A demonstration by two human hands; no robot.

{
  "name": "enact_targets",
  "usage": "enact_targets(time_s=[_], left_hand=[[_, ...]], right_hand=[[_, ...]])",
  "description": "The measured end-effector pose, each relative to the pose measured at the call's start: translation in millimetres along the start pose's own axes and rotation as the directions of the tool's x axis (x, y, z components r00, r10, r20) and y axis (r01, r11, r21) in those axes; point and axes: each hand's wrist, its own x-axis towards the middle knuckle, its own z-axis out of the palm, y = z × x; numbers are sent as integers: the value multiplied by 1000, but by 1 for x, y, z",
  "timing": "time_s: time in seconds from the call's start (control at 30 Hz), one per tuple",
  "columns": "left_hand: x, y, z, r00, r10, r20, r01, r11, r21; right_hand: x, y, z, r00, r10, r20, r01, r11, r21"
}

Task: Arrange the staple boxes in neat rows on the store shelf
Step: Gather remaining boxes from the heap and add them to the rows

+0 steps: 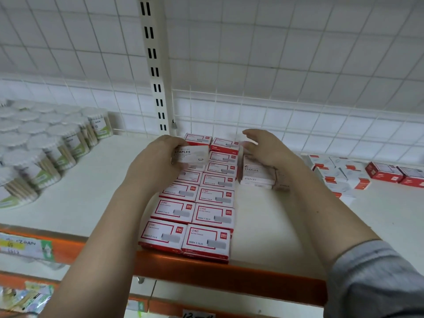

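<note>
Staple box (192, 154) in L hand (158, 161); R hand (263, 148) open.

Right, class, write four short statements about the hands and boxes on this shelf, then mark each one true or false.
1. The left hand holds a white staples box. True.
2. The red-bordered boxes form two rows. True.
3. The right hand grips a red box. False: it holds nothing, hovering open above a pale stack.
4. The loose boxes lie left of the rows. False: they lie right; cotton-swab tubs stand left.
</note>
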Motion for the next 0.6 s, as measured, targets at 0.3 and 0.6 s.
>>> enact_targets(time_s=[0.3,0.6], left_hand=[[10,51,21,978,196,66,-197,980,12],[-5,93,53,945,284,161,-290,957,12]], right_hand=[[-75,31,-38,992,97,-82,-105,990,-94],[-150,60,-33,962,207,-177,-209,978,7]])
